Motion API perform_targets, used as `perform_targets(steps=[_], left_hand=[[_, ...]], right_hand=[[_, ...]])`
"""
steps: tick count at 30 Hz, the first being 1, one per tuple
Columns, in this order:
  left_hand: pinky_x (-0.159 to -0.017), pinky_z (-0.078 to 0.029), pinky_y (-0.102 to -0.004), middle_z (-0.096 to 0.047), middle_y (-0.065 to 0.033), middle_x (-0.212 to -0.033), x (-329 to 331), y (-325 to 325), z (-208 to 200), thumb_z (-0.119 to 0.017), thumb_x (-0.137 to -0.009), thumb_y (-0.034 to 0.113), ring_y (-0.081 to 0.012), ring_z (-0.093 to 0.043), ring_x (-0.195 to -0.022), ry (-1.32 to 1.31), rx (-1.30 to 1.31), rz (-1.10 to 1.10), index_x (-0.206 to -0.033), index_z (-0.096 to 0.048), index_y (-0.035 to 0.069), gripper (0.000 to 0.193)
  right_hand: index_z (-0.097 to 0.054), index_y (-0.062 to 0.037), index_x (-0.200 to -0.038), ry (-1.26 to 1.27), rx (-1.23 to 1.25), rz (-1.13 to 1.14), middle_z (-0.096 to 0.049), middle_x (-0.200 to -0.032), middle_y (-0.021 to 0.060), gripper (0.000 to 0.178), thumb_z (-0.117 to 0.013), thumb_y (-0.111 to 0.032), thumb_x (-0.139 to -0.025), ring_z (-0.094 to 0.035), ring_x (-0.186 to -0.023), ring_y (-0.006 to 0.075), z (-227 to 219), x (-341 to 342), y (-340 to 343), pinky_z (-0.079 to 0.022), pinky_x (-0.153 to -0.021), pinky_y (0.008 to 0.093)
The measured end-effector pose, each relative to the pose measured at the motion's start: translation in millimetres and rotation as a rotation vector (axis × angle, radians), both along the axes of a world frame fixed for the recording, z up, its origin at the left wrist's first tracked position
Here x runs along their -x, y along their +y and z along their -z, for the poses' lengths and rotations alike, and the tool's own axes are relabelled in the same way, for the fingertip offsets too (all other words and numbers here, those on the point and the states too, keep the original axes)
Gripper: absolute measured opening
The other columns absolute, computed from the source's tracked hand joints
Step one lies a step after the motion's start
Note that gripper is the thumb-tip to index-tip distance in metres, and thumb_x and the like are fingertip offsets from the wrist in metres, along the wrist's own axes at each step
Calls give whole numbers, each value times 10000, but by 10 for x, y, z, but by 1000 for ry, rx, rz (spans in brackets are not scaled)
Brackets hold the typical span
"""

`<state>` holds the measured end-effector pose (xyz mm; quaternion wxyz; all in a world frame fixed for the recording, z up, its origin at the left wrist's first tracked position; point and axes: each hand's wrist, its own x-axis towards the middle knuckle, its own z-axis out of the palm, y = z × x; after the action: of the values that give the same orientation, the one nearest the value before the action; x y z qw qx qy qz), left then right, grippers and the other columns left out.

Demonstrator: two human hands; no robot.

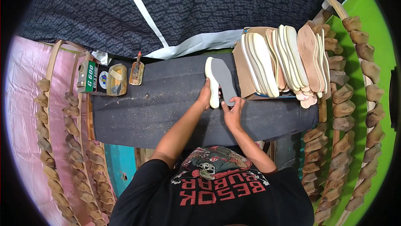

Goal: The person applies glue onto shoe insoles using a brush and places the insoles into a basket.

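Above the dark tabletop I hold two shoe-sole pieces side by side. My left hand grips the outer edge of a thick cream sole, its thumb along the side. Partly overlapping it lies a flat grey insole. The fingers of my right hand pinch the lower, narrower end of that grey insole. Some of the cream sole's face is hidden under the grey piece.
An open cardboard box of upright cream and tan insoles stands to the right. A green can, a stained tub and a small tray with a brush sit far left. Wooden racks of shoe lasts flank both sides.
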<state>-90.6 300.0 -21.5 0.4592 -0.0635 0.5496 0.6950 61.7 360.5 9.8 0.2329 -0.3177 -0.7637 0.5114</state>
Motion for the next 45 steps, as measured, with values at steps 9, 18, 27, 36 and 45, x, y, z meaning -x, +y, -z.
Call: perform_targets(steps=[9, 18, 27, 36, 45], left_hand=[[-626, -506, -254, -561, -11, -991, -71, -396, -192, -531, -1008, 491, -87, -536, -734, 187, 53, -137, -1400, -487, 84, 567], [-700, -548, -312, -584, -58, -973, -416, -513, -203, -473, -1016, 543, -148, -597, -796, 9, -17, 43, -1264, -543, -1, 602], [-762, -597, -404, -643, -154, -1214, -506, -632, -263, -260, -1097, 396, -237, -665, -902, 64, -105, -32, -1372, -455, -16, 533], [-654, -605, -377, -655, -138, -995, -386, -609, -282, -466, -1068, 284, -246, -702, -762, 57, 30, -17, -1288, -489, -10, 368], [-648, -596, -353, -638, -99, -953, -326, -591, -365, -497, -1060, 274, -220, -700, -765, 200, -22, 14, -1287, -497, -15, 368]], right_hand=[[-447, -25, -1233, -255, -226, -19, -370, -1311, 246, 588, -782, -94, -755, -349, -1254, 432, -125, -269, -71, -285, -1077, 521], [-458, -83, -1266, -205, -315, 77, -371, -1343, 220, 582, -752, -103, -764, -354, -1275, 422, -328, -121, -151, -281, -1067, 523], [-510, -76, -1258, -353, -313, -39, -432, -1256, 219, 542, -749, -104, -772, -413, -1186, 413, -109, -425, -4, -327, -1023, 502], [-484, -49, -1377, -473, -551, -105, -478, -1376, 230, 572, -700, -216, -874, -430, -1234, 413, -90, -60, 124, -343, -1028, 508], [-484, -42, -1380, -224, -256, -201, -531, -1363, 228, 432, -562, -185, -980, -471, -1247, 387, -38, -307, 369, -322, -1065, 513]])
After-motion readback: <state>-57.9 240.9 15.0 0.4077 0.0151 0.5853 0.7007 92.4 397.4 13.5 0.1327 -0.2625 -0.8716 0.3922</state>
